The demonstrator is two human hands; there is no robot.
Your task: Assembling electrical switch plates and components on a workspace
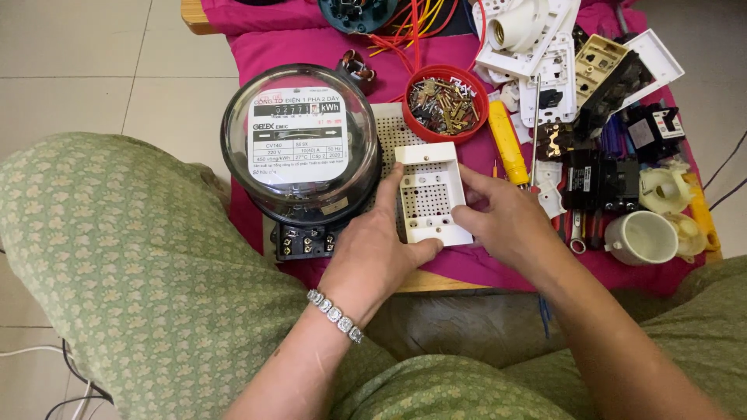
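Note:
My left hand (381, 245) and my right hand (502, 218) both grip a white rectangular plastic box frame (430, 192), left hand on its left and lower side, right hand on its right side. The frame rests flat on a white perforated mounting board (387, 124). Through the frame's open middle the board's holes show. Left of it, on the same board, stands a round electricity meter (299, 148) with a clear dome and black terminal base. A beaded bracelet (336, 315) is on my left wrist.
A red bowl of screws and brass parts (446, 103) sits behind the frame. A yellow-handled screwdriver (507, 144) lies right of it. White switch plates, sockets, black breakers and lamp holders (599, 117) crowd the right side of the pink cloth (264, 47). Red and yellow wires (412, 23) lie at the back.

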